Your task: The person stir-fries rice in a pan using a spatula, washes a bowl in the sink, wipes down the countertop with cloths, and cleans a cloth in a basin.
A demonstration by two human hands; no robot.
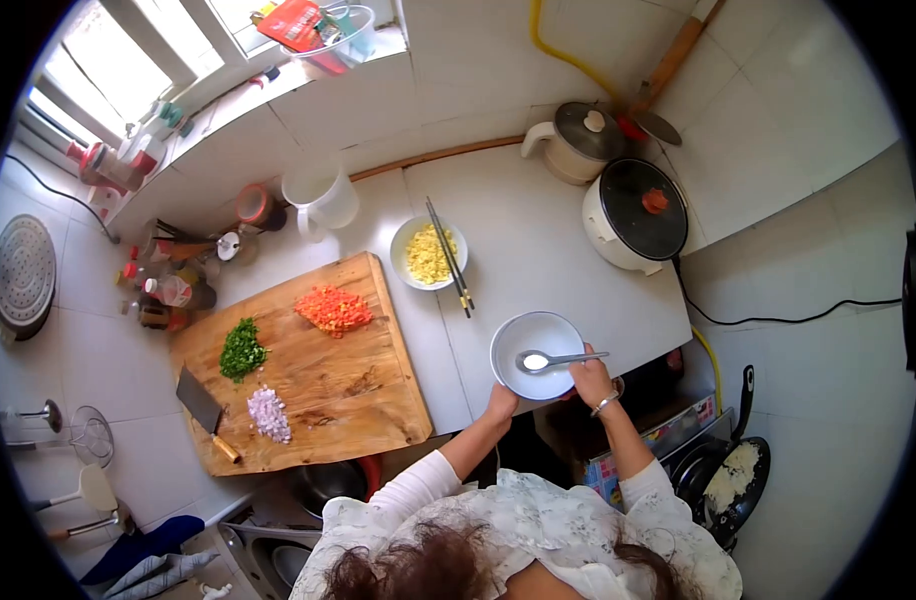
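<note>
A white bowl (513, 345) is held at the front edge of the counter, with a metal spoon (568, 358) lying across it. White matter fills the spoon's head. My left hand (502, 400) is closed on the bowl's lower left rim. On the right side, my right hand (592, 378) grips the bowl by its rim, close to the spoon's handle; whether it also presses on the handle I cannot tell. Behind the bowl stands another bowl (402, 262) of yellow chopped food (426, 255), with dark chopsticks (446, 250) resting across it.
A wooden board (348, 400) at left bears a cleaver (199, 400) and chopped orange-red, green and pale purple heaps. Behind stand a white jug (323, 200), a kettle (573, 150) and a lidded cooker (618, 235). A pan (755, 490) is at lower right.
</note>
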